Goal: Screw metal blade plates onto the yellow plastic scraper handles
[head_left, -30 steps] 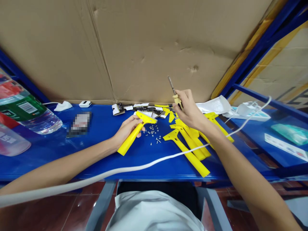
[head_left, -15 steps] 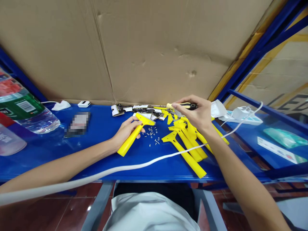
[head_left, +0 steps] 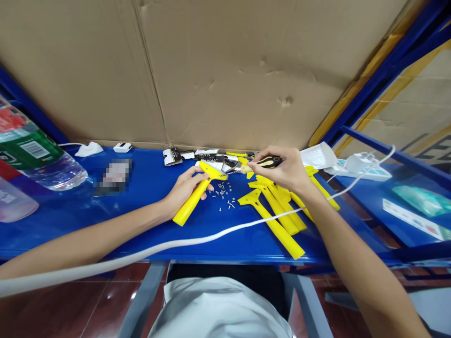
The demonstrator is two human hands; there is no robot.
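Note:
My left hand is closed around a yellow scraper, its handle slanting toward me and its wide head at the far end. In my right hand is a screwdriver with a black and pale yellow handle. Its thin shaft points left at the scraper's head; whether the tip touches it, I cannot tell. Loose small screws and nuts lie on the blue table just right of my left hand. Several more yellow scrapers are heaped below my right hand.
A white cable crosses in front of both forearms. Black-and-white card packaging lies along the cardboard wall. Large bottle and a blurred-out item are at left; a power strip is at right.
My right hand has brought the screwdriver down and slightly left, its shaft now directed at the scraper's head. My left hand keeps the scraper nearly still.

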